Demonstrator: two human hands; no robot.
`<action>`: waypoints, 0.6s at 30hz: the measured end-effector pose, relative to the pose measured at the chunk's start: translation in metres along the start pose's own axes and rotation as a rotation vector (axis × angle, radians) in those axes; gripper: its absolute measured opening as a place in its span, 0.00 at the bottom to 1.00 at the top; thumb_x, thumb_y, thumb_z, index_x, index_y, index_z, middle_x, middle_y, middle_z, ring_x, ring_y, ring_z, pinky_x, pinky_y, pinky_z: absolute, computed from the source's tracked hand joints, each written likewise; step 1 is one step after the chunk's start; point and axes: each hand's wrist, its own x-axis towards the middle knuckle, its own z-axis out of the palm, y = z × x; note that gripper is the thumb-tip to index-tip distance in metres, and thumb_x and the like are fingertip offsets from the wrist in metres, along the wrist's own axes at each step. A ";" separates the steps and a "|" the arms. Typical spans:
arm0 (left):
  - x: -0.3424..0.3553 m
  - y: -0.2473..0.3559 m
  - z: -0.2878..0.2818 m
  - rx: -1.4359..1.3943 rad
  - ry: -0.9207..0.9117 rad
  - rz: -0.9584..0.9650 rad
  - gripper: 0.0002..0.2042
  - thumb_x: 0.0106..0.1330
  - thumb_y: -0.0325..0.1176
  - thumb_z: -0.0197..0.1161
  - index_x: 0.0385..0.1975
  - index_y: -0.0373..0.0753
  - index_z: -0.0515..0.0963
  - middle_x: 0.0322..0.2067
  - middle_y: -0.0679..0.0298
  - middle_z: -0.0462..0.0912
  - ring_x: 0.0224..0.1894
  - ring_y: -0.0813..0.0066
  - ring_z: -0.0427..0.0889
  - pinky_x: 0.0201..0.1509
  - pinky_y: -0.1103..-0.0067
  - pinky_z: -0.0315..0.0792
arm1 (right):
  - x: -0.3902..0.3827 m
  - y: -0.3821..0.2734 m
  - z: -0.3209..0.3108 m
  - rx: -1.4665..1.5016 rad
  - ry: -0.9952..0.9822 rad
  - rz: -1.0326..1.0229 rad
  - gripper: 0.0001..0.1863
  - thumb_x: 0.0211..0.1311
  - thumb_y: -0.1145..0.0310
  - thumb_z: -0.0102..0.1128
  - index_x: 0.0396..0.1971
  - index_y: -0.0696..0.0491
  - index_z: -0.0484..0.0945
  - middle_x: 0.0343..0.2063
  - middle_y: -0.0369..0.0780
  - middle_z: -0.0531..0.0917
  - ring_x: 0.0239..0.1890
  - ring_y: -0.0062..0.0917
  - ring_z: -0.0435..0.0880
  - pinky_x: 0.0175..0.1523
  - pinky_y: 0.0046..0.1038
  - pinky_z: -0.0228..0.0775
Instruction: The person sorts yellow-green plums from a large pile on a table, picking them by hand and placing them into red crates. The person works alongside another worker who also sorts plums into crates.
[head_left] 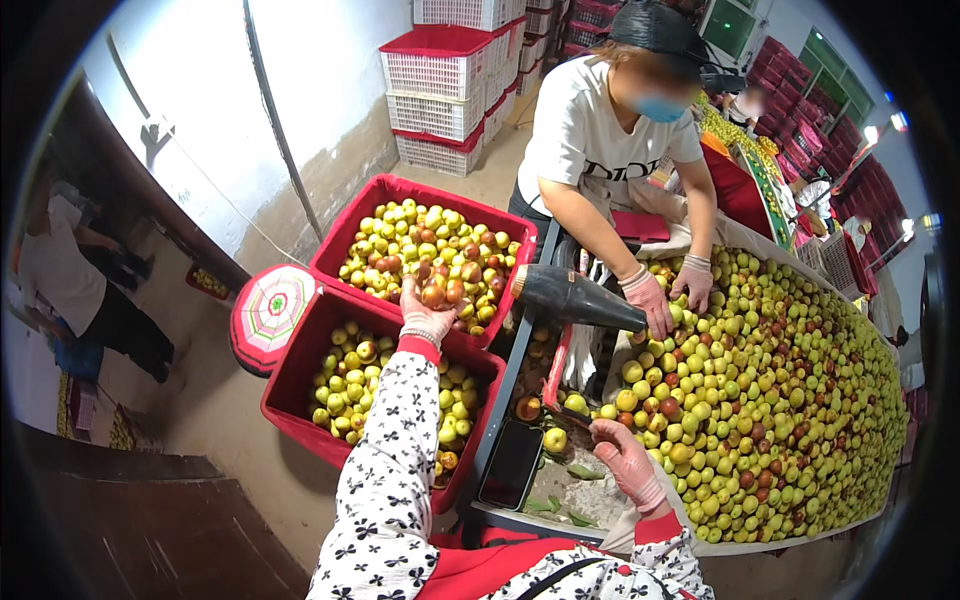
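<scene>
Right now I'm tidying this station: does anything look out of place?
Yes. A black phone lies at the table's left edge, odd beside a lone yellow-green fruit, and stray green leaves litter the surface nearby.

Worktop (610, 497): grey bare patch at near left, pale liner (845, 532) along the near right rim. Big fruit heap (770, 400), green-yellow with some reddish-brown, fills the right side, near to far. Near left corner: dark phone-like slab (512, 462), one loose yellow-green fruit (554, 440) just right of it, scattered leaves (585, 472). Concrete floor (230, 430): stacked white crates (435, 110) by the far wall. Two red-lined bins (325, 250) left of the worktop, bases hidden.
</scene>
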 end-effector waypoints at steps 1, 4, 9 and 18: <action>0.013 -0.001 -0.010 0.024 0.058 0.031 0.30 0.68 0.60 0.52 0.64 0.51 0.64 0.62 0.63 0.68 0.62 0.50 0.68 0.62 0.40 0.58 | -0.003 0.001 -0.002 -0.004 0.007 0.022 0.28 0.67 0.53 0.64 0.57 0.58 0.74 0.48 0.36 0.79 0.51 0.21 0.77 0.58 0.24 0.69; 0.027 -0.027 -0.067 0.096 0.201 0.157 0.27 0.67 0.47 0.62 0.63 0.44 0.68 0.56 0.65 0.73 0.55 0.60 0.73 0.54 0.53 0.71 | -0.011 0.019 -0.012 0.000 0.051 0.059 0.21 0.68 0.62 0.62 0.54 0.58 0.75 0.47 0.36 0.80 0.48 0.19 0.77 0.55 0.22 0.70; -0.011 -0.030 -0.133 0.683 0.551 0.420 0.10 0.66 0.30 0.60 0.43 0.35 0.80 0.33 0.66 0.80 0.33 0.77 0.78 0.31 0.76 0.76 | -0.028 0.031 -0.017 0.035 0.118 0.248 0.16 0.68 0.68 0.60 0.52 0.58 0.76 0.42 0.34 0.80 0.41 0.16 0.77 0.49 0.20 0.72; 0.030 0.056 -0.243 1.744 0.706 0.622 0.20 0.61 0.35 0.61 0.55 0.43 0.76 0.54 0.50 0.77 0.57 0.50 0.75 0.65 0.66 0.67 | -0.043 0.040 -0.019 -0.030 0.109 0.449 0.16 0.66 0.69 0.62 0.51 0.59 0.78 0.42 0.36 0.82 0.44 0.19 0.79 0.51 0.22 0.73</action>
